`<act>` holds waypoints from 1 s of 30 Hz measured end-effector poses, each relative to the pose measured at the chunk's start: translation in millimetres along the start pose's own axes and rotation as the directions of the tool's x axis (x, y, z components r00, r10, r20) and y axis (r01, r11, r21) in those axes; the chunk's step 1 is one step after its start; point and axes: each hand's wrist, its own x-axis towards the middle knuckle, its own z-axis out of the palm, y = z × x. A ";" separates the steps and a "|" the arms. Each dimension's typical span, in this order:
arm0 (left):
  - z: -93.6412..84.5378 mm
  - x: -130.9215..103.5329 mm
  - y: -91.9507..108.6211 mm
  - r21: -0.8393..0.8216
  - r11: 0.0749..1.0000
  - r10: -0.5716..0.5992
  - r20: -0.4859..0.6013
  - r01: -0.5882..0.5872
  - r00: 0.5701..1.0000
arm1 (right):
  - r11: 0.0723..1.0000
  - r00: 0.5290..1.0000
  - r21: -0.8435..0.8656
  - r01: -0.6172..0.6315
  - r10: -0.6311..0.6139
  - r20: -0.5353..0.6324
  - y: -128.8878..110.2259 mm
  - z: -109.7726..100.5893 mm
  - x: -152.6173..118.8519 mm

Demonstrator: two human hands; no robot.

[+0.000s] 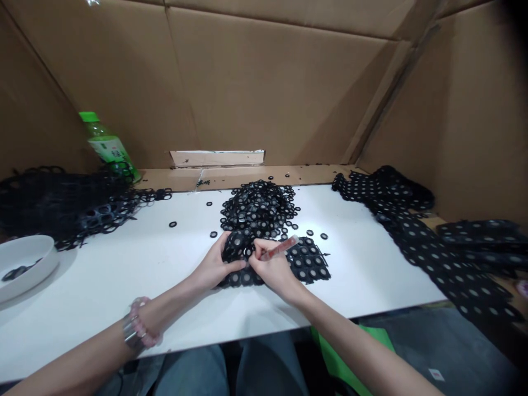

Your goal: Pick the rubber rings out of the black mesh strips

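Observation:
At the middle of the white table [165,297], my left hand [220,261] grips the folded left end of a black sheet of joined rings [307,261], thumb on top. My right hand [270,264] is closed round a pen-like tool [280,248] with a reddish barrel, its tip hidden by the fingers at the sheet's folded part. The sheet's right part lies flat on the table. Just behind the hands rises a heap of loose black rings [259,206].
On the left are a tangle of black ring scraps [70,201], a white bowl [41,278] with dark pieces, and a green bottle [111,146]. A long dotted black strip [416,236] runs over the right edge. Cardboard walls [280,82] enclose the table.

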 end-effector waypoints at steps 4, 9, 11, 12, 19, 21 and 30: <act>-2.3 -0.6 -1.8 0.056 0.998 -0.025 0.080 0.020 0.997 | 0.965 0.986 0.223 -0.136 0.153 -0.064 4.9 -6.9 5.2; -6.6 -5.2 4.5 0.251 0.968 -0.027 0.181 -0.020 0.983 | 0.939 0.970 0.275 -0.205 0.233 -0.075 12.5 -21.1 8.3; -8.2 -5.1 8.2 0.297 0.954 -0.017 0.200 -0.045 0.980 | 0.960 0.977 0.194 -0.202 0.212 -0.032 13.0 -23.6 6.9; -8.7 -4.2 9.6 0.311 0.949 -0.020 0.203 -0.045 0.979 | 0.970 0.981 0.156 -0.186 0.193 -0.031 12.7 -23.9 6.0; -1.1 6.7 9.0 0.304 0.952 -0.078 0.158 0.027 0.984 | 0.995 0.993 0.033 -0.095 0.097 -0.073 7.9 -21.3 4.2; 3.3 7.0 8.0 0.311 0.950 -0.022 0.114 -0.015 0.993 | 0.994 0.992 0.021 -0.107 0.109 -0.071 7.4 -21.4 3.7; 13.1 4.7 9.4 0.287 0.955 0.072 0.043 -0.081 0.996 | 0.992 0.991 0.051 -0.119 0.122 -0.056 5.3 -22.1 -1.1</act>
